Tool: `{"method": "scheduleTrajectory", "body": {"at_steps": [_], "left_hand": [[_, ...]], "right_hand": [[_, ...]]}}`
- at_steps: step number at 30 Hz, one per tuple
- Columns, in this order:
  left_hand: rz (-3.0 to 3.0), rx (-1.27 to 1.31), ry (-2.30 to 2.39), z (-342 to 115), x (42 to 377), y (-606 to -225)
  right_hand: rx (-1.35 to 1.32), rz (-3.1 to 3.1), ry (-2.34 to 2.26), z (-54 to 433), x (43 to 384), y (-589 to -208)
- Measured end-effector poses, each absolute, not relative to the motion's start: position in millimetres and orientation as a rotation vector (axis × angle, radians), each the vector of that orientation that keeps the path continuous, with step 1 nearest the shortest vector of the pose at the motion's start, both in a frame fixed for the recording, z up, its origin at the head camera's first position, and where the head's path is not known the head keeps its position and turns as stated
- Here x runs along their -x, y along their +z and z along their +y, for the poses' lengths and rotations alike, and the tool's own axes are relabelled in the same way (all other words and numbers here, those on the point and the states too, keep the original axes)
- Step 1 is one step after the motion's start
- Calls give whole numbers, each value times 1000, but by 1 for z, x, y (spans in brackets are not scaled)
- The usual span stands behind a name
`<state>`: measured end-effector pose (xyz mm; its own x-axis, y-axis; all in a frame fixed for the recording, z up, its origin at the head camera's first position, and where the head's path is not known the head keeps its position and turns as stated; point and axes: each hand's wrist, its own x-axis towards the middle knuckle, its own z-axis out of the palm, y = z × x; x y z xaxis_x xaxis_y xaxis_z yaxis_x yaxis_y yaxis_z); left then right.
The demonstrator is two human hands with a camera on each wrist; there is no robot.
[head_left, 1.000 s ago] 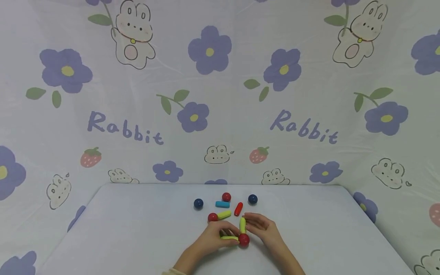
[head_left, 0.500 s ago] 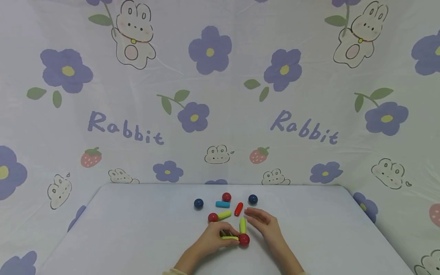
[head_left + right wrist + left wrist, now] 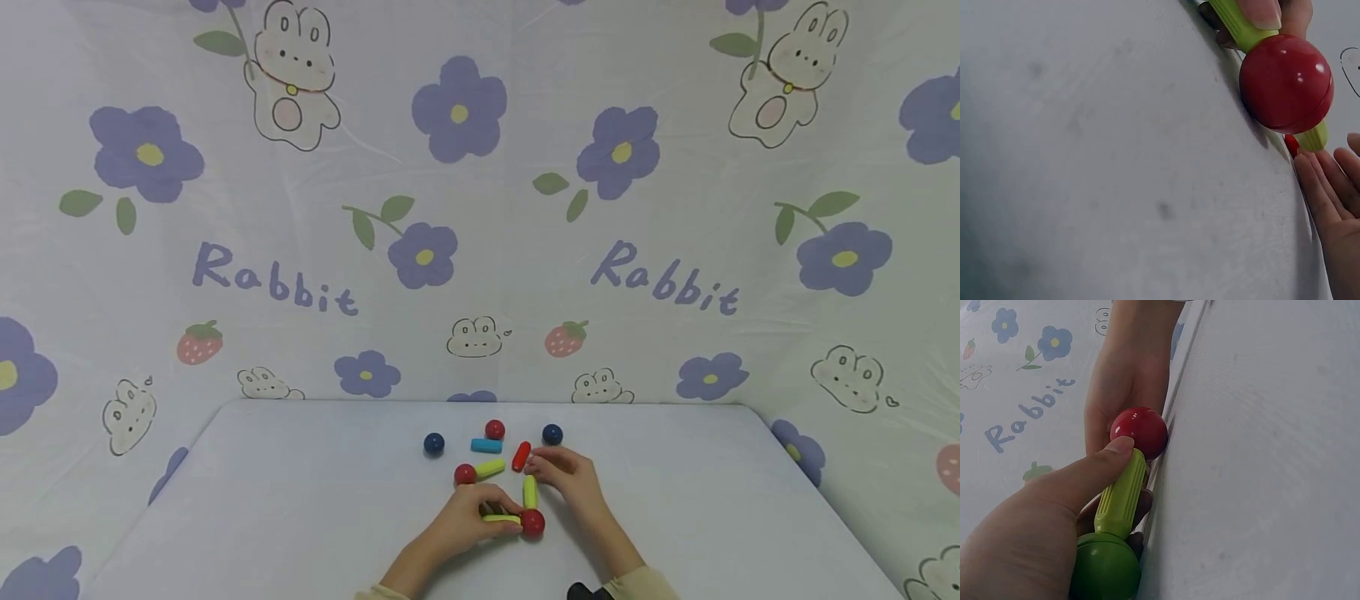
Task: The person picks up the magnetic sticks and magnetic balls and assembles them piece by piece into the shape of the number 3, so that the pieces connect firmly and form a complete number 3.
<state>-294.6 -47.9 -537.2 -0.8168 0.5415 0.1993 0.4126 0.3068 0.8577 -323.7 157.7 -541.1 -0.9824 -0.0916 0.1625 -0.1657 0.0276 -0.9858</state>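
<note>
In the head view my left hand [image 3: 472,515] pinches a ribbed yellow-green toy rod [image 3: 1121,494] between thumb and fingers. One end of this rod meets a shiny red ball [image 3: 532,523]; at the other end sits a green ball [image 3: 1105,565], hidden by the hand in the head view. A second yellow-green rod [image 3: 530,493] points away from the same red ball. My right hand [image 3: 576,482] is beyond that rod, its fingers loosely extended, fingertips right at a red rod [image 3: 521,457] lying on the table.
On the white table [image 3: 300,500], a red ball [image 3: 465,474] touches another yellow-green rod [image 3: 491,468]. Farther back are a blue rod [image 3: 486,446], a red ball [image 3: 494,430] and two dark blue balls, the left one [image 3: 433,444] and the right one [image 3: 552,434]. A patterned cloth hangs behind.
My right hand has left the side of the upper yellow-green rod and moved away from me, then left to the red rod. The left hand keeps its pinch and has hardly moved.
</note>
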Motion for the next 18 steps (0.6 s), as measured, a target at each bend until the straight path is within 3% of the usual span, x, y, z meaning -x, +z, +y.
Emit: {"method": "scheduleTrajectory", "body": {"at_steps": [6,13,18], "left_hand": [[2421,-939,1572,-49,281,-514],[2431,-920,1553,-48,301,-548],[2423,-909,1549,-48,301,-548]], "right_hand": [[-327,-2288,2161,155,327,-536],[-275,-2271,2176,152,334,-537],[-276,-2308,2135,151,336,-534]]}}
